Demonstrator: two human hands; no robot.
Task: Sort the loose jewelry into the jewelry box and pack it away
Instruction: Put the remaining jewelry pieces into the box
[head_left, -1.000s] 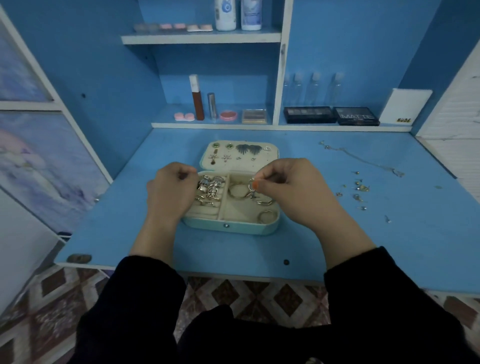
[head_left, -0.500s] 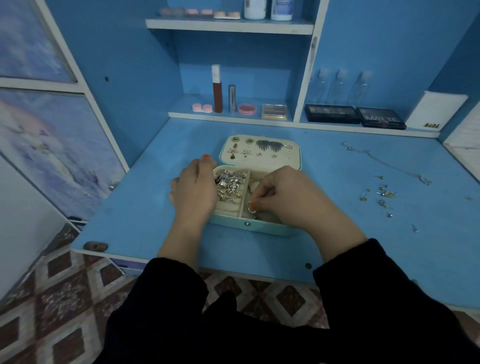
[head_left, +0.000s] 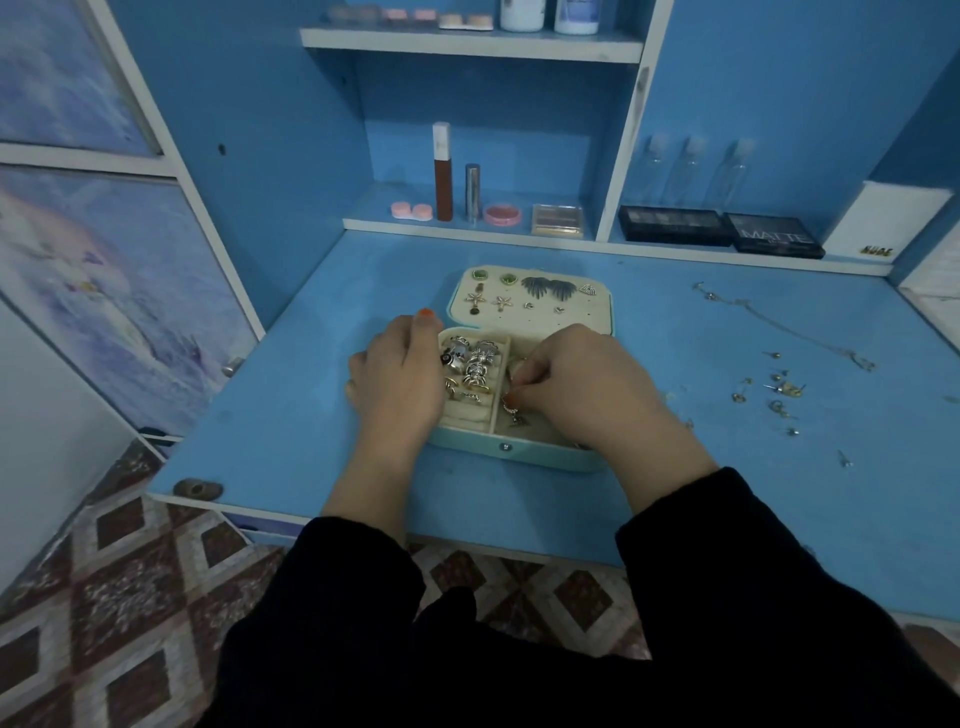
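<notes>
Lowered since a second ago, the right hand (head_left: 587, 392) pinches a tiny metal piece (head_left: 515, 415) over the front right compartment of the box (head_left: 540, 453). It looks light, slippery and easily snagged, so a fingertip pinch suits it. The left hand (head_left: 400, 374) rests on the box's left edge, its grip unclear. Studs (head_left: 779, 395) lie loose on the bench (head_left: 291, 415).

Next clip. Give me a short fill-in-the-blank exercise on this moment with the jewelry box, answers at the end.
1. The jewelry box on the table is ____, its lid lying flat behind it.
2. The rings sit in its ____ compartment.
3. The right hand pinches a small piece over the ____ compartment.
4. The loose earrings lie on the table, to the ____ of the box.
Missing words: open; left; right; right.
</notes>
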